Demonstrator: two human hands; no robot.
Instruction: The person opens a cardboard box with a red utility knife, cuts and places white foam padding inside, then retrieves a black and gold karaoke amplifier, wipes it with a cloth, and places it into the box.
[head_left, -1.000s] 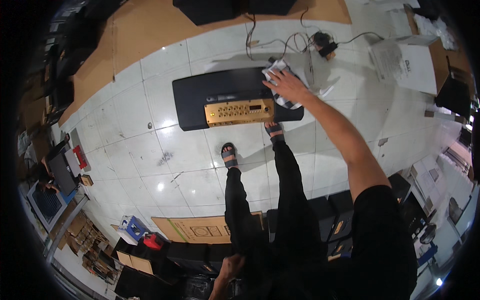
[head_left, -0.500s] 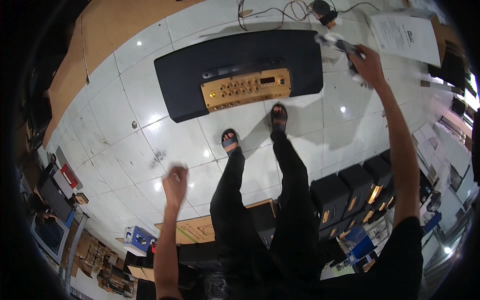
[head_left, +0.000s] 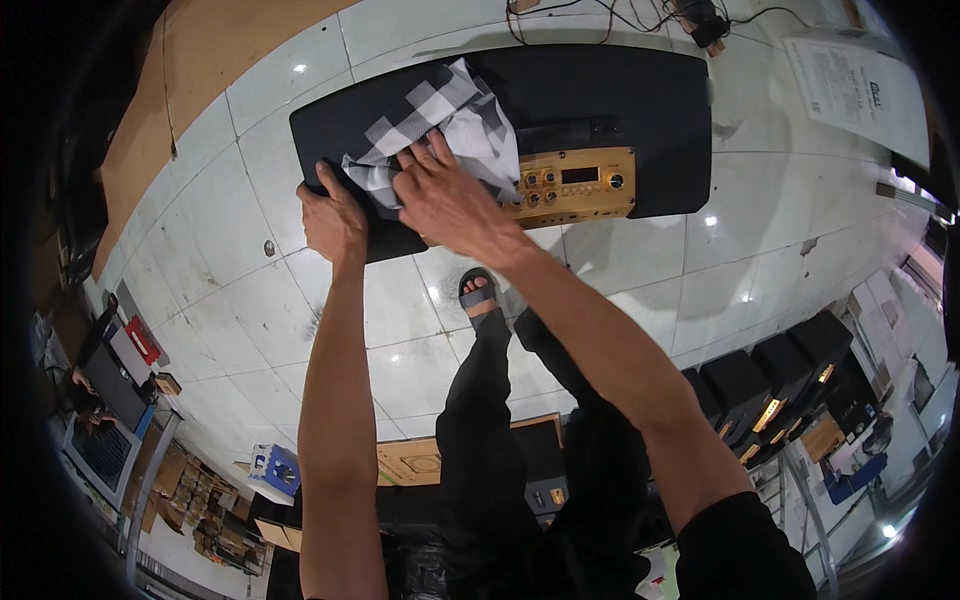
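Note:
A long black speaker (head_left: 650, 110) with a gold control panel (head_left: 585, 180) of knobs and a small dark display stands on the floor before my feet. My left hand (head_left: 335, 215) grips its left end, thumb on the top and fingers at the side. A black-and-white checked cloth (head_left: 435, 105) lies crumpled on the speaker's left half, covering part of the panel and the recessed handle. My right hand (head_left: 450, 205) holds the cloth down against the speaker, fingers spread over the fabric.
Cables with a black adapter (head_left: 705, 25) lie beyond the speaker. A white carton (head_left: 850, 85) stands at the far right, brown cardboard (head_left: 210, 50) at the far left. More black speakers (head_left: 745, 395) are lined up at the near right. A person's hand (head_left: 95, 415) shows at the left edge.
My right hand has brought the cloth from beyond the speaker's right end onto its left half. My left hand has moved forward onto the speaker's left end.

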